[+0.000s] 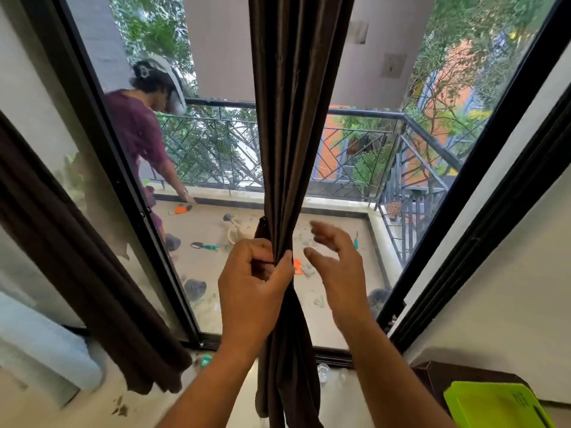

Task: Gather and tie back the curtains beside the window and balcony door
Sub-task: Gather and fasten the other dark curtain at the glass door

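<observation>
Currently: dark brown gathered fabric curtain [289,168], long axis vertical, hangs mid-window. My left hand [251,282] pinches it; my right hand [338,264], fingers spread, hovers just right of the curtain.

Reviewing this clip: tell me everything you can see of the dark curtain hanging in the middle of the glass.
The middle curtain is dark brown cloth with a slight sheen, hanging in front of the glass and gathered into a narrow bunch of long vertical folds. It is pinched tightest where the left hand grips it, fingers and thumb curled round the bunch, and it spreads a little again below, reaching toward the floor. A dark strip, perhaps a tie-back, sticks up beside the grip. The right hand is open beside it, not touching.
</observation>
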